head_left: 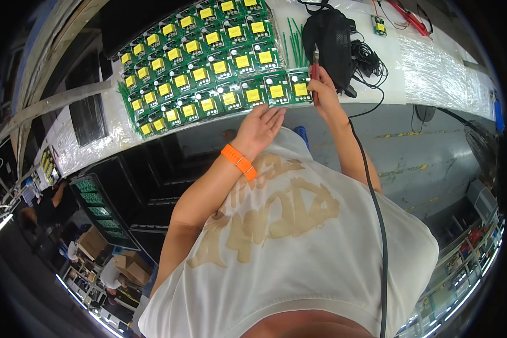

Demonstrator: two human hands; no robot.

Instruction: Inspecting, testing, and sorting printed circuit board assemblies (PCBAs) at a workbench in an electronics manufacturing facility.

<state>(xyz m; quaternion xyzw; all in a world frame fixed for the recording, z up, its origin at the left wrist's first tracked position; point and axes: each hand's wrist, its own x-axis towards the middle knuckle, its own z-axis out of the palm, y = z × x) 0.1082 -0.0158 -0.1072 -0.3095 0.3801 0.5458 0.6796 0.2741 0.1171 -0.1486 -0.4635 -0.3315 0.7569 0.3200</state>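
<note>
Rows of green circuit boards, each with a yellow-topped block, cover the table in front of me. My left hand lies palm up at the near edge of the front row, fingers stretched out, with nothing visible in it. An orange watch strap circles that wrist. At the row's right end, my right hand is closed round red-handled pliers, their metal jaws pointing away from me. The last board of the front row sits just left of the pliers.
Thin green strips lie beyond the front row's right end. A black bag and a coiled black cable are to their right. Farther right lie a single board and a red tool. A dark cable hangs past my right arm.
</note>
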